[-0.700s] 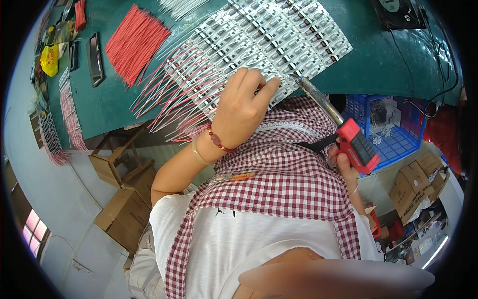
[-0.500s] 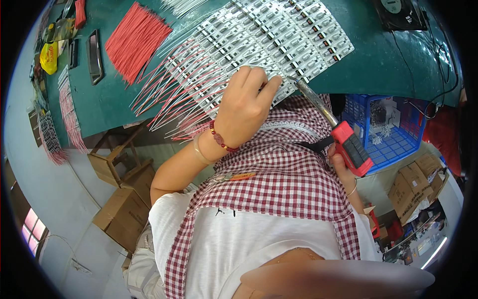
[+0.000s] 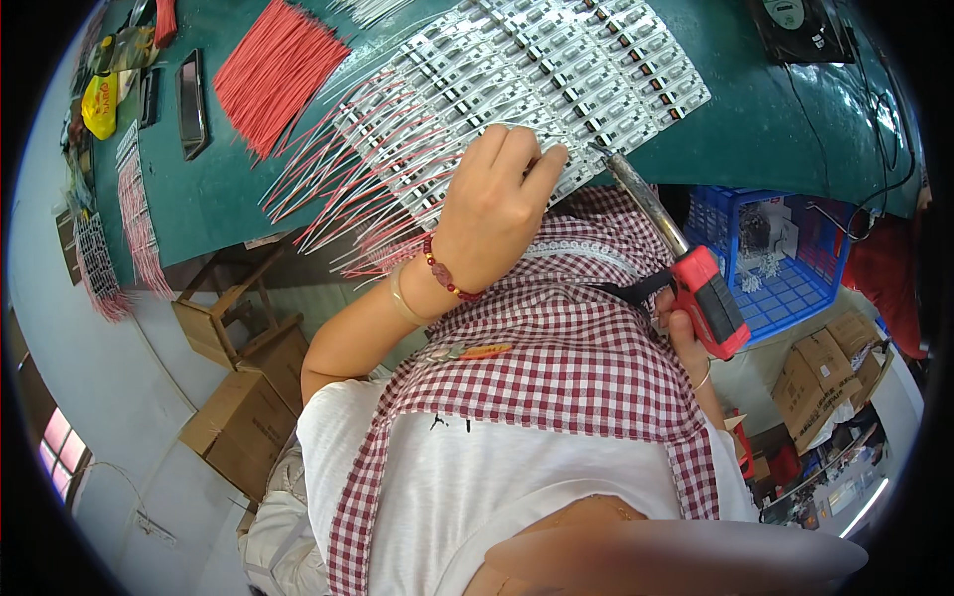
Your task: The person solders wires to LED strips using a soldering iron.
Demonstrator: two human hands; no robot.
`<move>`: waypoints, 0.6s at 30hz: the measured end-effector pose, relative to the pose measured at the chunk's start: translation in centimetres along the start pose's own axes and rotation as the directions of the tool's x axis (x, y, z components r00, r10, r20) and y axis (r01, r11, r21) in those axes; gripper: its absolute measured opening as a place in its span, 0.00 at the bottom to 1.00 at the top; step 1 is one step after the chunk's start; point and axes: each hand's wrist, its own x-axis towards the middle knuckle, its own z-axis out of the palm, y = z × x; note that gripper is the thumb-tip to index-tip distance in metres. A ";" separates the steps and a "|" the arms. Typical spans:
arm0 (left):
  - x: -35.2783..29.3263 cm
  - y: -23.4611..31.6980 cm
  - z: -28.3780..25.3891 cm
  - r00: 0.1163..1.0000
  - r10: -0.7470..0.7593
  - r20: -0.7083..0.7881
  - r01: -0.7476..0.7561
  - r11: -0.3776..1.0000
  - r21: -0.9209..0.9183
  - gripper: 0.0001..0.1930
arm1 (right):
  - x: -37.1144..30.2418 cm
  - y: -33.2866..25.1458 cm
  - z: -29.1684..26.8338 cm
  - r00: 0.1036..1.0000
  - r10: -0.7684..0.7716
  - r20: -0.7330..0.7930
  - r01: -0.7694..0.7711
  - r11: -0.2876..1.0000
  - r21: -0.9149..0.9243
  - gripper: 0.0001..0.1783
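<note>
A panel of small circuit boards (image 3: 646,74) in rows lies at the near edge of the green table, red and white wires (image 3: 328,184) trailing off its left side. Over its near edge is my left hand (image 3: 492,204), fingers pinched together. A thin white wire (image 3: 494,127) runs by its knuckles and seems to be in the pinch; the fingertips partly hide it. My right hand (image 3: 684,338) grips the red and black handle of a soldering iron (image 3: 651,211). The iron's metal tip points up-left, just right of my left fingertips, close to the panel edge.
A bundle of red wires (image 3: 273,79) and a phone (image 3: 191,104) lie left of the panel. Wired board strips (image 3: 139,214) sit at the far left. A blue crate (image 3: 785,298) stands below the table at right, near cardboard boxes (image 3: 820,372). A black device (image 3: 800,25) with cables is at the back right.
The soldering iron has shifted a little to the right, its tip drawing away from the spot by my left fingertips. My left hand stays nearly in place, with the thumb side slightly moved.
</note>
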 end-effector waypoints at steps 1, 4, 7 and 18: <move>0.0 0.2 -0.2 1.000 -0.018 -0.013 0.018 1.000 0.015 0.15 | 0.1 -0.4 0.0 0.999 0.047 0.000 -0.047 0.995 0.091 0.18; 0.0 0.5 -0.9 0.998 -0.060 -0.033 0.062 0.996 0.061 0.11 | 0.1 -1.1 0.2 0.993 0.118 0.011 -0.118 0.971 0.206 0.24; 0.1 0.6 -1.3 0.990 -0.128 -0.060 0.133 0.985 0.110 0.08 | 0.1 -1.2 0.3 0.991 0.134 0.022 -0.136 0.962 0.235 0.29; 0.3 0.5 -3.7 0.966 -0.259 -0.019 0.258 0.953 0.160 0.07 | 0.1 0.0 -0.1 0.991 0.108 0.084 -0.124 0.968 0.219 0.32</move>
